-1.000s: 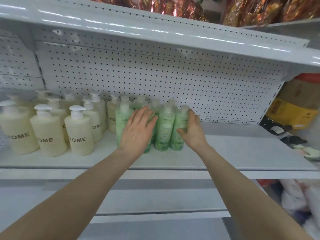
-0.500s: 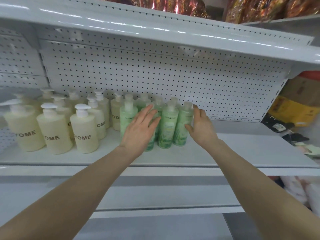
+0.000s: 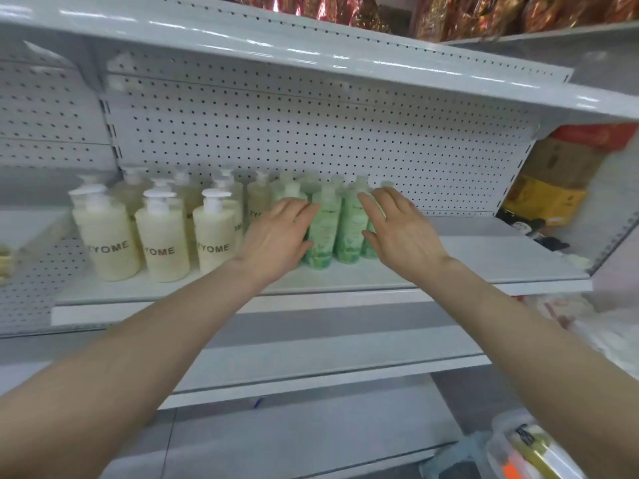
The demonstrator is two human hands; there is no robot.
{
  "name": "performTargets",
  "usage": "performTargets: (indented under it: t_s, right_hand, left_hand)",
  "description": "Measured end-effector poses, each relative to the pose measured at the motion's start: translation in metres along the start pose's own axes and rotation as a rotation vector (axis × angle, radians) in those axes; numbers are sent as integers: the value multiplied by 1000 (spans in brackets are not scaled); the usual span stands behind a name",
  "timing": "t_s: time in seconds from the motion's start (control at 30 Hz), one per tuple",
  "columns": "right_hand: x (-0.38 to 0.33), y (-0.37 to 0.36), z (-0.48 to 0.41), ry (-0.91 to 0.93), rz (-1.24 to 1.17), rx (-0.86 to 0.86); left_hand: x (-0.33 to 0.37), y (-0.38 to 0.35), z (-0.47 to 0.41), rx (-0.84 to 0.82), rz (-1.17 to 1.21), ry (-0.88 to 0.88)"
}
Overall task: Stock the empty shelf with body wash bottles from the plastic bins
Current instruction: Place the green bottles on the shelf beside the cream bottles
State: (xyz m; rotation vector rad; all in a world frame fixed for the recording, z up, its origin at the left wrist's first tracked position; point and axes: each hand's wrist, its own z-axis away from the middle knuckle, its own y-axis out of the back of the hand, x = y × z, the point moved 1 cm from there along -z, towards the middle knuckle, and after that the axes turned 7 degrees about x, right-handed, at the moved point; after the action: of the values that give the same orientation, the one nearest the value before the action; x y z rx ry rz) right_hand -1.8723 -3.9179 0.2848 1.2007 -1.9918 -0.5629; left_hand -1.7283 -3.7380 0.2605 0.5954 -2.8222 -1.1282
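Shelf [image 3: 466, 267]: white metal, with a perforated back panel [image 3: 311, 133] behind it and an upper shelf [image 3: 311, 60] above.

Cream bottles [image 3: 107, 236]: pump tops, printed "ZYOME", upright in rows toward the shelf's left end, running from near the front edge back to the panel.

Green bottles [image 3: 323, 233]: upright, packed in a tight block about mid-shelf, just beside the cream ones on their right. Rows reach back to the panel. The right half of the shelf is bare.

Left hand [image 3: 276, 236]: open, fingers straight and slightly spread, back of the hand toward me, in front of the left side of the green block. Contact with the bottles cannot be told; the view is blurred.

Right hand [image 3: 401, 233]: open, fingers straight, at the right side of the green block. Neither hand grips a bottle.

Other: foil packs [image 3: 484, 15] on the upper shelf. Boxes [image 3: 553, 188] beyond the shelf's right end. A clear plastic bin [image 3: 511, 444] low at the right, below the right forearm, contents too blurred to name.
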Motion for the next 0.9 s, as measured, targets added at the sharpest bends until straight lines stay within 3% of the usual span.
performTargets:
  t_s: [0.57,0.9]
  right_hand:
    - [-264,69,36,185,-118,8]
    - [-454,8,101,340,-487,-170]
  left_hand:
    - [-101,158,234,-60,-33,88]
    - [-145,159,438,-260,-26,457]
